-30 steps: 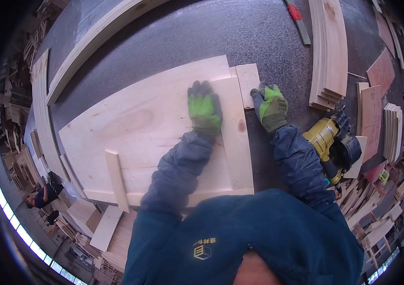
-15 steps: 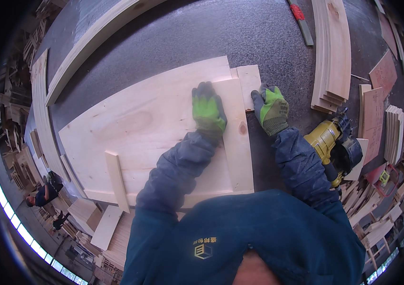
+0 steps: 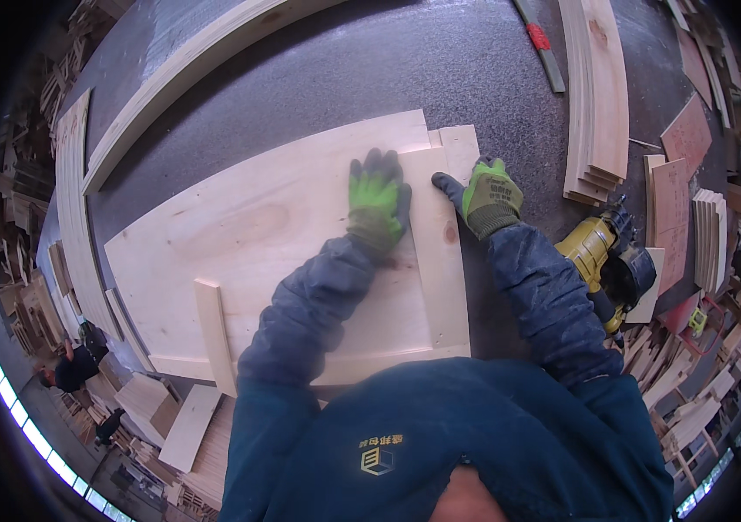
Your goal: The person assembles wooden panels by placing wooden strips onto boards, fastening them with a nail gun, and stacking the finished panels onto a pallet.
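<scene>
A broad pale plywood panel (image 3: 274,209) lies in front of me, with a wooden strip (image 3: 440,278) along its right side. My left hand (image 3: 376,196), in a green and grey glove, rests flat on the panel beside that strip, fingers stretched out. At the strip's far end a short wooden board (image 3: 458,142) juts out past the panel's edge. My right hand (image 3: 486,191), gloved alike, grips this board, its thumb reaching over the top and its fingers at the right edge. The fingertips are partly hidden.
A yellow and black power tool (image 3: 601,252) lies right of my right forearm. Beyond it are stacked long boards (image 3: 596,104) and reddish panels (image 3: 668,217). A bar with red tape (image 3: 540,39) lies far off. A long beam (image 3: 170,91) crosses the far left; two people are behind.
My right thumb has moved left over the short board, which sits slightly closer to the panel's corner. My left hand stays flat on the panel. The whole view has shifted a little.
</scene>
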Tool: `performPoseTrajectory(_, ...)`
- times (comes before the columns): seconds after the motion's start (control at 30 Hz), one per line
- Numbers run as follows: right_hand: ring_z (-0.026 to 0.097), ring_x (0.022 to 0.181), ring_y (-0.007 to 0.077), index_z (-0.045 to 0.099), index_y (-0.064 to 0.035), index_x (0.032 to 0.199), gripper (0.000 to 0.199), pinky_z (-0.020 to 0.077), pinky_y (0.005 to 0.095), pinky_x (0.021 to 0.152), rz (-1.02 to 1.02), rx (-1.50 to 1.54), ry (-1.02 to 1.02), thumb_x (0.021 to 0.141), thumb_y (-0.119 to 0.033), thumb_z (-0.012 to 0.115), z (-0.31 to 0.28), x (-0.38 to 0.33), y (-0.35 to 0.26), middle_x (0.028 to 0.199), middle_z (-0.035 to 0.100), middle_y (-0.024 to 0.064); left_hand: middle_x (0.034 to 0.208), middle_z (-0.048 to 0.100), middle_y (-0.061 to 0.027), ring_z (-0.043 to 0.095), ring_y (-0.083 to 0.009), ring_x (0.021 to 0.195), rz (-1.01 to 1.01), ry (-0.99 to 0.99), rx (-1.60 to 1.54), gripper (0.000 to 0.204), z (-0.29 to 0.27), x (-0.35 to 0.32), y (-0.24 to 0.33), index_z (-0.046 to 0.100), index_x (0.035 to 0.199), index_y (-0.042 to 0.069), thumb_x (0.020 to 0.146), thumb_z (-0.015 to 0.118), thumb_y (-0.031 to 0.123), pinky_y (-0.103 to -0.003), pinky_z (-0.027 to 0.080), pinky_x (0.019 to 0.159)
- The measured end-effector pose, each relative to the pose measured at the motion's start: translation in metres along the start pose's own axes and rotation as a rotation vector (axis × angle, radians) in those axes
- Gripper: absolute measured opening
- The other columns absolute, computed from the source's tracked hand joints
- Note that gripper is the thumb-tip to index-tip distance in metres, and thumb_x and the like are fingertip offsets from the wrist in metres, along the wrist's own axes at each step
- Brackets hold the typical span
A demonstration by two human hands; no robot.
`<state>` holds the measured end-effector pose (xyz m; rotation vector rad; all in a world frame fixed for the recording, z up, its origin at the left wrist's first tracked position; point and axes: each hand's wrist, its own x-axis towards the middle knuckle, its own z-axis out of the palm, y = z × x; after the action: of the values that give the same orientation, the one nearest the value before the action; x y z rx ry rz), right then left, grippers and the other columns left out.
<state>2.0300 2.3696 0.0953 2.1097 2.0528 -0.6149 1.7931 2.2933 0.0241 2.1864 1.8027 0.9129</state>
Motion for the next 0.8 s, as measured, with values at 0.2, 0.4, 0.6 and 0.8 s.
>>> performPoseTrajectory(0.2, 0.080, 0.139, 0.0395, 0.075, 0.0029, 0.161, 0.113, 0.0663, 0.0523, 0.112, 0.013, 0.005, -0.071, 0.103, -0.094, 0.074, -0.011, -0.020, -0.008, 0.153, 0.072, 0.0221, 0.197, 0.040, -0.0299, 0.020, -0.0544, 0.188, -0.209, -0.374, 0.153, 0.101, -0.063, 0.055, -0.019, 0.079, 0.155, 0.005, 0.087, 0.100, 0.076, -0.071, 0.009, 0.153)
performPoseTrajectory(0.4, 0.081, 0.138, 0.0412, 0.076, 0.0037, 0.160, 0.112, 0.0670, 0.0532, 0.113, 0.030, 0.044, -0.083, 0.102, -0.092, 0.078, -0.033, 0.015, 0.017, 0.155, 0.073, 0.0246, 0.202, 0.026, -0.0300, 0.012, -0.0531, 0.190, -0.135, -0.454, 0.240, 0.152, -0.026, 0.109, -0.032, 0.047, 0.189, 0.008, 0.072, 0.105, 0.084, -0.068, 0.005, 0.154)
performPoseTrajectory(0.6, 0.081, 0.132, 0.0340, 0.078, -0.0010, 0.157, 0.106, 0.0699, 0.0498, 0.104, -0.017, 0.082, 0.036, 0.101, -0.091, 0.080, -0.009, 0.088, 0.098, 0.153, 0.071, 0.0185, 0.188, 0.047, -0.0209, 0.031, -0.0515, 0.180, 0.050, -0.408, 0.195, 0.143, 0.053, 0.170, -0.029, 0.056, 0.183, 0.008, 0.071, 0.107, 0.081, -0.064, 0.023, 0.152)
performPoseTrajectory(0.8, 0.084, 0.117, 0.0364, 0.082, 0.0012, 0.143, 0.094, 0.0719, 0.0509, 0.094, -0.050, 0.194, 0.044, 0.098, -0.081, 0.090, 0.001, 0.149, 0.138, 0.137, 0.072, 0.0183, 0.177, 0.060, -0.0190, 0.050, -0.0496, 0.166, -0.067, -0.363, 0.124, 0.141, 0.115, 0.210, -0.027, 0.064, 0.174, 0.012, 0.059, 0.114, 0.076, -0.066, 0.039, 0.140)
